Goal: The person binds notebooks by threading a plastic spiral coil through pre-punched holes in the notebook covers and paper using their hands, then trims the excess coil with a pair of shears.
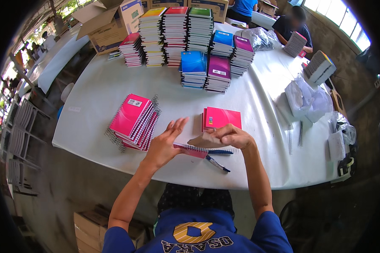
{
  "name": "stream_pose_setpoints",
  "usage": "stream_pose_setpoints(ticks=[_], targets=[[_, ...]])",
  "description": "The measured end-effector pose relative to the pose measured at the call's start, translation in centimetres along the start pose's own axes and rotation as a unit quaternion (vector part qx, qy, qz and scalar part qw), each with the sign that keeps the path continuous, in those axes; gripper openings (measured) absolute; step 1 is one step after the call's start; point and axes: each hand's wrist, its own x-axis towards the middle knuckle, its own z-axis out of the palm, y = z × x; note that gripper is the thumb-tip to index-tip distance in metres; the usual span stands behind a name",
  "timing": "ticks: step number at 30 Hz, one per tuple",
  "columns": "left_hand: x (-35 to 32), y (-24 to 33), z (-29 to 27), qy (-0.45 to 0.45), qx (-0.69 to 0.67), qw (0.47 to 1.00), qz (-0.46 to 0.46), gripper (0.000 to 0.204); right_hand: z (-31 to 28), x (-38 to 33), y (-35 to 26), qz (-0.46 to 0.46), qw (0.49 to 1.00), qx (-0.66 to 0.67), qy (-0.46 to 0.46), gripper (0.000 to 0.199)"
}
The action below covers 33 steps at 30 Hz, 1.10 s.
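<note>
Head view, left hand (162, 145): your fingers stretch up, slightly parted; the thumb side touches the coil-bound notebook (194, 153).
Right hand (235, 137): your fingers are bent, pinching the brown board (204, 141).
Coil-bound notebook: pink-covered, between your hands.
Blue-and-white pen (218, 164): just beside it, four o'clock.
Spiral pile (131, 116): pink, ten o'clock.
Smaller pink pile (223, 117): one o'clock.
Tall stacks (175, 38): beyond, twelve o'clock.

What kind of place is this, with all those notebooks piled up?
Probably a small notebook-binding or packing workshop: tall stacks of spiral notebooks sorted by cover colour, loose wire coils lying on the white table, and an open cardboard box behind.
</note>
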Motion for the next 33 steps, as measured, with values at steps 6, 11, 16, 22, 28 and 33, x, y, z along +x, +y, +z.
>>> stream_pose_setpoints(ticks=[6, 11, 16, 22, 28, 33], targets=[[-0.8, -1.6, 1.3, 0.036, -0.31, 0.941, -0.13, 0.116, 0.1, 0.5, 2.5, -0.13, 0.971, 0.198, 0.008, 0.051], [-1.4, -2.7, 2.5, 0.049, -0.374, 0.916, -0.134, 0.117, -0.1, 0.9, 2.0, -0.029, 0.993, 0.115, -0.002, 0.051], [-2.1, -2.9, 3.2, 0.061, -0.417, 0.898, -0.127, 0.114, 0.7, 2.1, -0.9, 0.011, 1.0, -0.009, -0.01, 0.051], [-2.2, -3.7, 4.4, 0.1, -0.397, 0.91, -0.066, 0.107, 0.3, 1.9, -0.6, -0.089, 0.99, 0.107, 0.004, 0.063], [-2.4, -3.3, 4.1, 0.072, -0.407, 0.903, -0.118, 0.119, 0.7, 2.5, -1.6, 0.005, 1.0, 0.001, 0.011, 0.055], [-2.7, -2.7, 3.8, 0.057, -0.373, 0.92, -0.105, 0.113, 1.3, 2.5, -1.9, -0.061, 0.998, 0.033, 0.012, 0.054]])
